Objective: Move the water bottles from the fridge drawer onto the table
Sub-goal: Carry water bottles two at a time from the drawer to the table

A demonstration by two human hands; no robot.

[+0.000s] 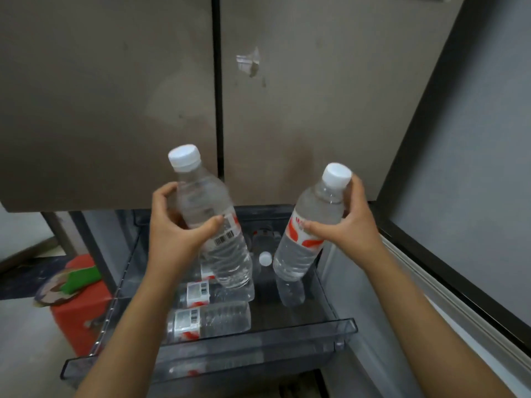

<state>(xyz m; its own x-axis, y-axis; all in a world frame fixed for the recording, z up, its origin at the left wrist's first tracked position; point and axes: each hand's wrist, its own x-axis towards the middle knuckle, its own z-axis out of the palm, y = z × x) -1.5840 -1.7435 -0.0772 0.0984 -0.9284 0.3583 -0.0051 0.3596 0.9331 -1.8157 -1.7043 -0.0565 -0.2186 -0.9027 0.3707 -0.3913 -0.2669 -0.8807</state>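
The left hand (175,225) has its grip wrapped around the upper body of a clear water bottle (212,222), thumb across the front and fingers curled behind it. That bottle tilts with its white cap (184,157) up and to the left, its base hanging over the drawer. Its label shows a barcode and a patch of red on white; no writing on it can be read.

The right hand (347,222) has its grip closed on the neck and shoulder of a second water bottle (304,237), thumb pressed on the label and fingers round the far side just under its white cap (336,175). This one leans the other way, cap up and to the right. Its white label carries red leaf-like shapes; the lettering is too blurred to read.

Both held bottles are above the clear plastic fridge drawer (344,326), which is pulled out. Inside it, near the front left corner, two more bottles (212,315) lie on their sides, one behind the other, with barcoded red and white labels. Further back towards the middle a capped bottle (265,258) stands upright, and others behind it are hard to make out.

Above the drawer are the two brown fridge doors (115,96), shut. On the floor to the left stands a red stool (83,311) with a green object (83,278) on it.
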